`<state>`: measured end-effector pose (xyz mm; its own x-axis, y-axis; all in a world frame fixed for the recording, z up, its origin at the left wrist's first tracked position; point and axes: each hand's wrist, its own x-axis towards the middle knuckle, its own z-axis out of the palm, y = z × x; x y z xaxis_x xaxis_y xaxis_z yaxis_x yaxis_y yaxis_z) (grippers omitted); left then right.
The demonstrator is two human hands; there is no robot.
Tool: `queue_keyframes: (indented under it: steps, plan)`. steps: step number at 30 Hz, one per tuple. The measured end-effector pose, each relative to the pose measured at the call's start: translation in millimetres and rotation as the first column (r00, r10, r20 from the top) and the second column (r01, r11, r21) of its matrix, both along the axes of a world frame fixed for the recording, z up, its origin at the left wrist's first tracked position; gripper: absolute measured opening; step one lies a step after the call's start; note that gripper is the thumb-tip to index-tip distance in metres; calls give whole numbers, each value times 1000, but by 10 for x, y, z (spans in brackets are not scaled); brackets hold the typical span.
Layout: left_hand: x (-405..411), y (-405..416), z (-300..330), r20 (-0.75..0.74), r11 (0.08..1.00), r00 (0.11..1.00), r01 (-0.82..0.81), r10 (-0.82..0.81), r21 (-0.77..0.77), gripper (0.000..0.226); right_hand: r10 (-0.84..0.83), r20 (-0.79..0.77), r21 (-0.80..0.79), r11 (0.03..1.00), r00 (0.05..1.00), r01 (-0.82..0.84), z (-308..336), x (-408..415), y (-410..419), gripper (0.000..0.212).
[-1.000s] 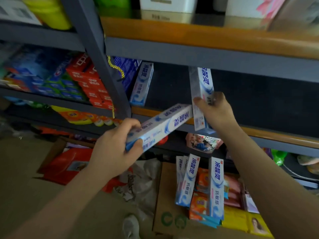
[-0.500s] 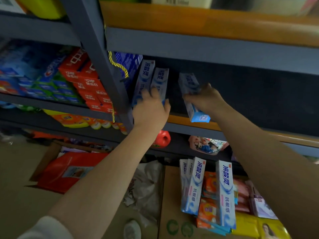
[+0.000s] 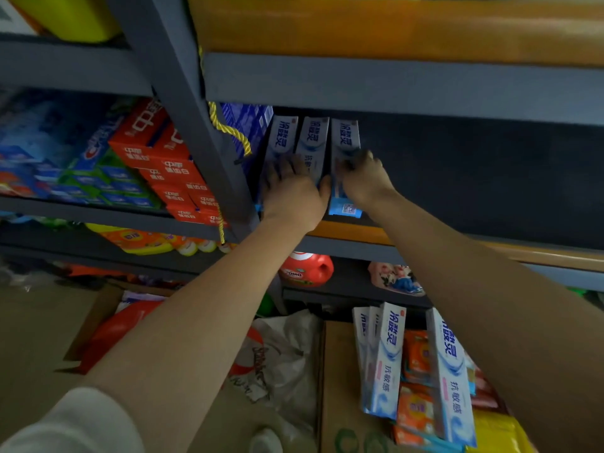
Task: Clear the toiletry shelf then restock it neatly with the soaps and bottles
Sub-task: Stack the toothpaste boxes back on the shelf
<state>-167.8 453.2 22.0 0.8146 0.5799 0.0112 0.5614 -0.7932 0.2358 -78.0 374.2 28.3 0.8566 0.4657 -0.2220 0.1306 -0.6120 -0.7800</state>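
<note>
Three white-and-blue toothpaste boxes stand side by side at the left end of the wooden shelf (image 3: 356,231). My left hand (image 3: 292,194) lies over the two left boxes (image 3: 313,138) with its fingers spread on them. My right hand (image 3: 362,178) grips the right-hand box (image 3: 344,138), its fingers curled over the box's side. To the right of the boxes the shelf is dark and bare.
A cardboard carton (image 3: 340,387) on the floor holds more toothpaste boxes (image 3: 385,361) and orange soap packs (image 3: 415,407). A red detergent bottle (image 3: 307,269) stands on the lower shelf. Red and blue boxes (image 3: 163,158) fill the left bay beyond the grey upright (image 3: 196,125).
My left hand set its box upright beside the first one on the shelf. My right hand brought its box left and stood it against those two.
</note>
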Motion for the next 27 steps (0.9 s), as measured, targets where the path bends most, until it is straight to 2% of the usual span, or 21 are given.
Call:
queue_keyframes:
  steps: [3,7,10,11,13,15,16,17,19,20,21,22,23,25,27]
  plan:
    - [34,-11,10,53,994,998,37,-32,-107,72,-53,-47,115,992,997,59,-63,3,-58,28]
    - [19,-70,33,147,950,981,159,-123,-267,71,-171,-135,226,954,976,198,-69,37,-123,25]
    - [-28,-34,56,140,927,988,114,-68,-356,73,-230,-266,289,907,936,306,-103,-3,-154,30]
    - [-45,-11,52,129,923,991,88,-42,-374,68,-248,-341,309,882,907,357,-115,-18,-162,31]
    - [-63,-3,53,112,943,993,77,-42,-324,53,-217,-463,332,856,859,395,-115,-31,-152,19]
    - [-38,-2,34,126,954,991,78,-43,-290,49,-151,-538,360,848,829,388,-90,-33,-123,10]
    - [-9,13,28,141,937,990,68,-21,-342,49,-142,-562,375,835,815,403,-71,-34,-123,11]
    - [25,38,35,176,896,984,43,40,-442,48,-155,-576,383,816,802,433,-52,-25,-130,12]
    - [67,111,68,234,736,945,-9,227,-677,40,-214,-613,368,774,761,514,-29,46,-173,13]
    - [79,145,85,229,666,924,-35,305,-745,38,-239,-628,354,760,741,545,-8,81,-210,12]
    - [93,174,87,206,633,918,-60,339,-772,37,-258,-620,338,764,741,549,-4,121,-252,10]
    - [99,191,82,174,640,930,-80,325,-765,36,-274,-582,322,787,765,526,-16,149,-291,9]
    - [96,176,83,133,702,956,-94,261,-706,35,-281,-532,301,819,799,488,-41,169,-317,9]
    - [72,103,78,48,874,994,-61,95,-482,30,-260,-426,268,879,867,395,-87,146,-309,11]
    - [34,58,60,41,971,999,23,-13,-237,25,-201,-328,227,931,923,284,-127,95,-259,14]
